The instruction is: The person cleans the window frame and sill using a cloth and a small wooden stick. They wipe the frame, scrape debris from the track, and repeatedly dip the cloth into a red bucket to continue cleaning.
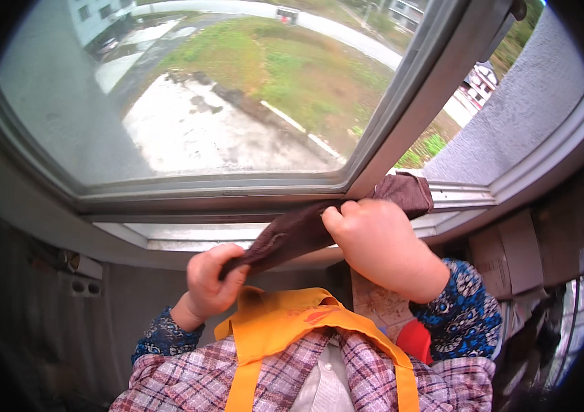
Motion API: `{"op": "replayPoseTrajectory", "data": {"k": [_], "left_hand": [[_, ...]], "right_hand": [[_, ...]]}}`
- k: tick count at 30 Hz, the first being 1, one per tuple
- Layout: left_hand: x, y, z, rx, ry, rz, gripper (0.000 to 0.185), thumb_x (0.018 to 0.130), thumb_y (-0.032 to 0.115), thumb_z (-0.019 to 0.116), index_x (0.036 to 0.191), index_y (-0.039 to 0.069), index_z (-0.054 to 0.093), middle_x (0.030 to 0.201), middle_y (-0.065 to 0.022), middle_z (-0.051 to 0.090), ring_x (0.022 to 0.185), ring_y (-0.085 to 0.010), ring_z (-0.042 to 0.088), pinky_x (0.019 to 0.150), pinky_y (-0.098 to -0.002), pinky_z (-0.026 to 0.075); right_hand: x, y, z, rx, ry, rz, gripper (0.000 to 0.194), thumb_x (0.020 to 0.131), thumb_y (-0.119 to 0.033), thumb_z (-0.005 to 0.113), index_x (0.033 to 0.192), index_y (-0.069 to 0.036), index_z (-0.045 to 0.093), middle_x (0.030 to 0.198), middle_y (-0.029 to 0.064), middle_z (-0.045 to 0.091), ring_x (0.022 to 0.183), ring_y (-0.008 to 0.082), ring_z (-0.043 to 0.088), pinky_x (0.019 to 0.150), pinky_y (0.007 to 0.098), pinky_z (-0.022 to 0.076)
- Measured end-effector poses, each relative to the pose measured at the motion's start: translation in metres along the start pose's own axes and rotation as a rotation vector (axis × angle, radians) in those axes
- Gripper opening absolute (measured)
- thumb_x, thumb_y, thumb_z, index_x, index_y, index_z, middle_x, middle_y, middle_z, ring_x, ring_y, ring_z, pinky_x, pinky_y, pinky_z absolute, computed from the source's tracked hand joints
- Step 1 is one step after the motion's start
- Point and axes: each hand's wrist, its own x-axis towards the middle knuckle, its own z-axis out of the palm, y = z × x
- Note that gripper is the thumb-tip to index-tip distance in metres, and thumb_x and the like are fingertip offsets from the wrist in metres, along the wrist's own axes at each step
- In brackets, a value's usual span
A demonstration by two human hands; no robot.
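Observation:
A dark brown cloth (289, 234) stretches between my two hands in front of the window. My left hand (217, 280) pinches its lower left end between thumb and fingers, above the yellow apron (281, 314). Higher and to the right, my right hand (382, 242) is closed over the cloth's middle, beside the lower corner of the sliding window sash (219, 188). Past my right hand, the folded far end of the cloth lies over the window track (456, 197). The fingers of my right hand are partly hidden behind its back.
The vertical sash frame (420, 98) rises at a slant beside an opening on the right. A white sill strip (194, 242) runs below the sash. Cardboard boxes (508, 257) stand at the right, near a red object (415, 340). A hollow block (83, 286) is at the left.

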Motion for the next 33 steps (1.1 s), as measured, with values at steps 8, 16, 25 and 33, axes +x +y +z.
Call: {"op": "replayPoseTrajectory", "data": {"k": [8, 16, 25, 33], "left_hand": [[0.043, -0.052, 0.016, 0.172, 0.086, 0.585, 0.034, 0.073, -0.002, 0.076, 0.106, 0.004, 0.069, 0.084, -0.0064, 0.064, 0.07, -0.0223, 0.063, 0.058, -0.0339, 0.047], [0.054, -0.057, 0.035, 0.247, 0.113, 0.7, 0.016, 0.082, 0.008, 0.068, 0.098, 0.012, 0.069, 0.102, -0.0036, 0.072, 0.106, -0.0225, 0.065, 0.094, -0.0392, 0.046], [0.044, -0.058, 0.047, 0.508, 0.16, 0.499, 0.013, 0.1, 0.015, 0.056, 0.11, 0.008, 0.062, 0.128, -0.0103, 0.07, 0.123, -0.0297, 0.062, 0.107, -0.0439, 0.036], [0.041, -0.058, 0.044, 0.488, 0.094, 0.563, 0.014, 0.087, 0.012, 0.067, 0.101, 0.012, 0.065, 0.124, -0.0075, 0.07, 0.122, -0.0271, 0.061, 0.104, -0.0436, 0.038]], "right_hand": [[0.006, -0.003, -0.021, -0.15, -0.325, 0.258, 0.011, 0.08, -0.008, 0.064, 0.09, -0.005, 0.061, 0.075, 0.0136, 0.067, 0.074, 0.035, 0.07, 0.062, 0.0454, 0.0545], [-0.012, 0.012, -0.001, -0.026, -0.114, 0.231, 0.007, 0.082, -0.009, 0.064, 0.087, -0.007, 0.06, 0.075, 0.0119, 0.064, 0.076, 0.0344, 0.068, 0.064, 0.0447, 0.0532], [-0.04, 0.041, -0.002, 0.144, -0.091, 0.398, 0.01, 0.088, -0.018, 0.063, 0.091, -0.008, 0.066, 0.077, 0.0153, 0.068, 0.078, 0.0365, 0.069, 0.067, 0.0481, 0.054], [-0.077, 0.062, -0.027, 0.073, -0.09, 0.437, 0.006, 0.09, -0.012, 0.065, 0.094, -0.009, 0.068, 0.083, 0.012, 0.068, 0.079, 0.0341, 0.068, 0.067, 0.043, 0.054]]}}
